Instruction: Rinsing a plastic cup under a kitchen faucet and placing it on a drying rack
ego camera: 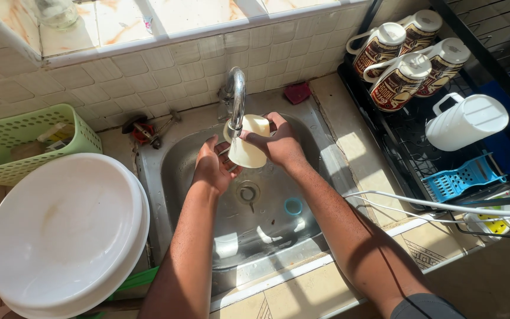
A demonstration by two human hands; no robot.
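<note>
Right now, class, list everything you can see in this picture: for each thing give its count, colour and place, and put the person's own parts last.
cream mug: one, cream, under the tap over the sink
tap: one, chrome, behind the sink
sink: one, steel, centre
white basin: one, white, left of the sink
green basket: one, green, far left by the tiled wall
patterned mugs: four, brown and white, on the rack
drying rack: one, black, right
white jug: one, white, on the rack
blue grater: one, blue, on the rack
left hand: one, at the mug's left side
right hand: one, grip on the mug
</note>
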